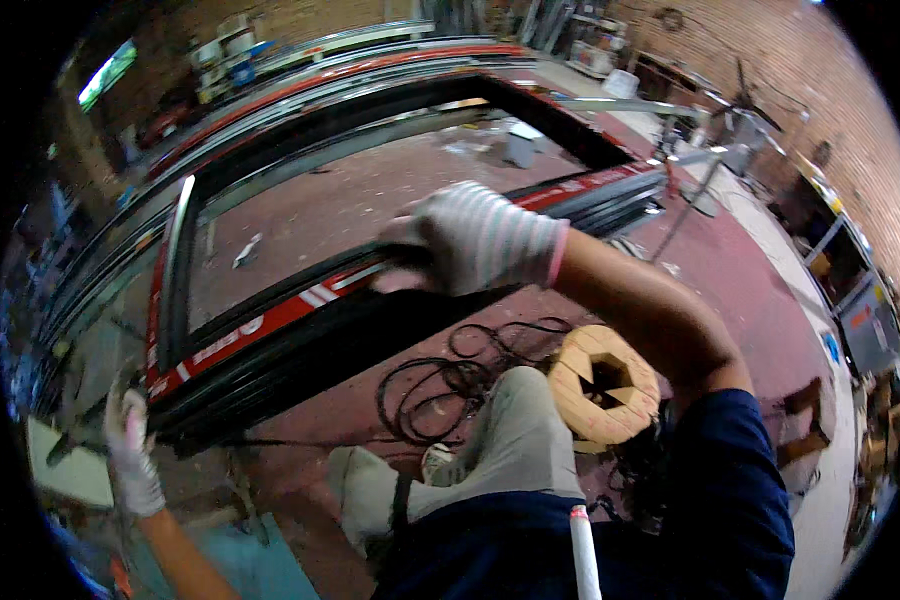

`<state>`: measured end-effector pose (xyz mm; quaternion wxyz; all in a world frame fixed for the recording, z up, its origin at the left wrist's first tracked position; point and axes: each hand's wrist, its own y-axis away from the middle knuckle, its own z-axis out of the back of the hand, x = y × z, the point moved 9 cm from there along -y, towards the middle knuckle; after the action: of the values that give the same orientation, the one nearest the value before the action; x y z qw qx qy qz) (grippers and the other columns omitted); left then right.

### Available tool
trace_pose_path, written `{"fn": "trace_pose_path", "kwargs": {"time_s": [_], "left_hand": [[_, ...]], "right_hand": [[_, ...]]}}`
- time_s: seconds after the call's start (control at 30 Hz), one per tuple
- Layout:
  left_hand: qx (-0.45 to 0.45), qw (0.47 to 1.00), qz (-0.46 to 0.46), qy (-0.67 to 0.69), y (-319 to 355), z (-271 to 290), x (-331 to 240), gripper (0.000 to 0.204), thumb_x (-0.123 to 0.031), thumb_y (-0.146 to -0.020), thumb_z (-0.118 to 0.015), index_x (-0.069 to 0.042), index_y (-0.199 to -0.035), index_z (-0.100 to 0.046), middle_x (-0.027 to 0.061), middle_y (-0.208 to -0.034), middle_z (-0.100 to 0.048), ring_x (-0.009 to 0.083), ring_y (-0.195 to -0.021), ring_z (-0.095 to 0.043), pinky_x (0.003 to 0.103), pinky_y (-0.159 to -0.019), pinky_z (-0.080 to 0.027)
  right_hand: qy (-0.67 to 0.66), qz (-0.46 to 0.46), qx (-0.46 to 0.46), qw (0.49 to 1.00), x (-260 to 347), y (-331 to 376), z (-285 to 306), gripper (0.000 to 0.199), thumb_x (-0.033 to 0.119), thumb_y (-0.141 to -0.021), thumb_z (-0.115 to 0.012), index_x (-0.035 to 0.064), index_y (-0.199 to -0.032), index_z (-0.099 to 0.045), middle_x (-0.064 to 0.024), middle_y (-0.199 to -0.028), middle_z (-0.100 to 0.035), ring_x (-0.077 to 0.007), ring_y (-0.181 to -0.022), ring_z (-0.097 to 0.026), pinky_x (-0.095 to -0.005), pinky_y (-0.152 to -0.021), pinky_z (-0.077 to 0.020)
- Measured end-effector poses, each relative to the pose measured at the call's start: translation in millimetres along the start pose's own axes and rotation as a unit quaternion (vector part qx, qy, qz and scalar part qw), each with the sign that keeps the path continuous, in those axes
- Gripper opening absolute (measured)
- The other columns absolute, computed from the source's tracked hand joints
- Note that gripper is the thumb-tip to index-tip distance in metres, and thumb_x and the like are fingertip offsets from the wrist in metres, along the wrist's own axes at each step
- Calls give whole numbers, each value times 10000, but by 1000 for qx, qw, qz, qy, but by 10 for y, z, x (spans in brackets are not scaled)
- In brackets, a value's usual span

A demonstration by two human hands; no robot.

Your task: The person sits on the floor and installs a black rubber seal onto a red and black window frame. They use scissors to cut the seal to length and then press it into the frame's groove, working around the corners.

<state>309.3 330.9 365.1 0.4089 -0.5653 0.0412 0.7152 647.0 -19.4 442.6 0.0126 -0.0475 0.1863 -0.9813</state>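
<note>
"Brick-walled workshop, wall (pixel 850 130) at right, dull red floor (pixel 730 270). Principal item?"

"Large rectangular black frame (pixel 295 305) with red-and-white strips, lying before the person, above the floor."

"Hands?"

"Right hand (pixel 480 240), white-striped knit glove with pink cuff: over the frame's near side, fingers curled, blurred; grip cannot be told. Left hand (pixel 133 450), pale knit glove: at the near left corner, fingers loosely bent; hold cannot be told."

"Surroundings?"

"Coiled black cable (pixel 465 380), on floor. Pale yellow octagonal wooden block (pixel 570 390), holed, beside the knee. Long red and grey bars (pixel 330 75), beyond the frame."
</note>
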Motion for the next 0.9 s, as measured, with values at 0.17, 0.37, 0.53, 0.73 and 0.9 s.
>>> {"fn": "trace_pose_path", "kwargs": {"time_s": [0.17, 0.37, 0.53, 0.73, 0.9], "left_hand": [[3, 999, -46, -28, -150, 369, 612, 644, -309, -957, -574, 55, -1452, -382, 71, -1087, -615, 111, -934, -581, 245, -877, -470], [-1, 999, -18, -33, -195, 367, 576, 556, -288, -977, -543, 43, -1412, -441, 124, -1226, -601, 190, -1058, -604, 300, -942, -485], [34, 999, -40, 9, -71, -136, -120, 526, -300, -978, -543, 47, -1370, -484, 142, -1296, -560, 194, -1101, -584, 301, -956, -476], [-23, 999, -20, -37, -217, 377, 654, 527, -312, -970, -540, 24, -1373, -485, 145, -1306, -552, 205, -1115, -574, 320, -941, -486], [12, 997, -31, -74, -259, 247, 662, 554, -356, -973, -524, 37, -1362, -491, 157, -1320, -555, 228, -1136, -576, 351, -971, -474]], "right_hand": [[1, -32, 25, 999, 7, -14, -12, 513, 538, -873, -642, 61, -1057, -684, -210, -841, -675, -402, -814, -665, -434, -718, -541], [10, -39, 52, 998, 152, -195, -101, 616, 638, -888, -538, 59, -1032, -693, -200, -832, -689, -397, -810, -672, -451, -713, -547], [5, -52, 88, 995, 136, -251, -162, 621, 647, -877, -543, 72, -1055, -696, -202, -843, -692, -408, -812, -666, -454, -719, -541], [-24, -25, 44, 998, 451, -440, -164, 623, 644, -880, -533, 62, -1021, -706, -204, -825, -691, -408, -818, -669, -462, -718, -541], [-3, -42, 77, 996, 435, -469, -227, 609, 631, -890, -525, 63, -1009, -710, -209, -815, -687, -406, -815, -672, -466, -727, -540]]}}
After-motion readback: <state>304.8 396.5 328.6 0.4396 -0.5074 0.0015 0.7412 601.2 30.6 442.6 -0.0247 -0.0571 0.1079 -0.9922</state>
